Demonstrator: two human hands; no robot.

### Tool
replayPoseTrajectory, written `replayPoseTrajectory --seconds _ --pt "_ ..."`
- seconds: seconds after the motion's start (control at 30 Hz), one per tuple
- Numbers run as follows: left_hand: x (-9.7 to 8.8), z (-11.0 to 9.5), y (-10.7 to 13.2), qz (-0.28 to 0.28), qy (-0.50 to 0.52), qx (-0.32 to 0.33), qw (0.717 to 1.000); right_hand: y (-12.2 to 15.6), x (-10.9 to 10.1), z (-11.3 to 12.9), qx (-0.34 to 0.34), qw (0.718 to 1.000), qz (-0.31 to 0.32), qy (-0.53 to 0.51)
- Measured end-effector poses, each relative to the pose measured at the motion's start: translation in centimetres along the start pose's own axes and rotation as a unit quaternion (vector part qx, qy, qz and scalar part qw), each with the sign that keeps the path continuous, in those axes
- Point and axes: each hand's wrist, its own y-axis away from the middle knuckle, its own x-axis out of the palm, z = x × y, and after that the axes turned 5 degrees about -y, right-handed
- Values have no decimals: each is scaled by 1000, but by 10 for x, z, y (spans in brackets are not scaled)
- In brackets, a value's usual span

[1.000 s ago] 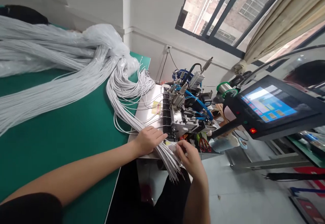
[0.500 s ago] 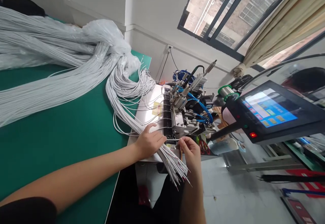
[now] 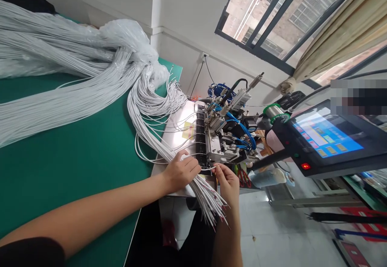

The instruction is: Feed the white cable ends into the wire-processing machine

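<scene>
My left hand [image 3: 182,172] is closed around a bundle of thin white cables [image 3: 208,200], whose loose ends fan out below it, some with reddish tips. Between thumb and fingertips, my right hand [image 3: 226,177] pinches the end of a single white cable [image 3: 208,169] that runs across from the left hand. That cable lies just in front of the near end of a bench machine [image 3: 216,146] with metal blocks and blue tubes. Several separate cables cross a metal plate [image 3: 172,138] into the machine's dark edge strip [image 3: 200,138].
More white cables [image 3: 75,101], partly wrapped in clear plastic [image 3: 127,37], lie on the green table [image 3: 75,178]. At the right are a lit touchscreen [image 3: 329,134], a wire spool [image 3: 275,113] and red-handled scissors [image 3: 243,177]. Part of another person [image 3: 359,97] shows behind the screen.
The view has shifted slightly. My right hand still pinches the cable end, now close against the machine's near corner, and my left fingers have curled in a little more around the bundle.
</scene>
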Motion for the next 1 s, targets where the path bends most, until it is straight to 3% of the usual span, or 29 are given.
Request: replayPoseTrajectory --seconds 0.33,0.43,0.57,0.63,0.87,1.0 --pt "6 1 0 6 -22 11 1000 1 -9 9 21 997 62 34" --pt "5 1 -1 9 -18 7 1000 -3 -10 6 -1 992 35 122" --pt "5 0 -1 5 -13 -10 1000 -7 -10 1 -71 952 24 298" --pt "5 0 -1 3 -17 -12 1000 -8 -11 -1 -91 940 35 326" --pt "8 -1 1 4 -19 -19 1000 -18 -17 -10 -77 957 84 265" --pt "8 -1 0 29 -19 -26 999 -25 -16 -21 -53 978 94 179"
